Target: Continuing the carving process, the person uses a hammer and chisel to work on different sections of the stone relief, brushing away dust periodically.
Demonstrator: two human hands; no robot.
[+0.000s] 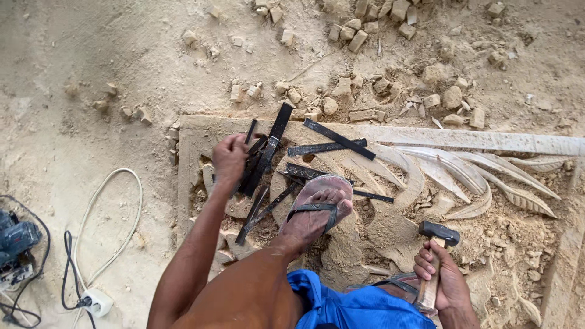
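Overhead view of a stone relief panel (195,131) lying flat in sandy ground. I am reaching my left hand (230,159) to the far left part of the panel, where my fingers are closing around one dark chisel (251,131) from a loose pile of flat steel chisels (268,155) lying on the carving. More chisels are lying fanned out to the right of the pile, one long bar (339,139) crossing another. I am gripping a mallet (437,233) in my right hand (440,274), fist clenched on its wooden handle, the dark metal head pointing far and hovering over the near right part of the panel. I am resting my left foot in a sandal (320,204) on the carved surface between the two hands, just right of the pile. Carved leaf shapes (475,173) are running along the right half. Offcut stone blocks (359,30) are lying scattered on the far side. A power tool (15,240) and a white cable (116,213) are lying on the sand at near left.
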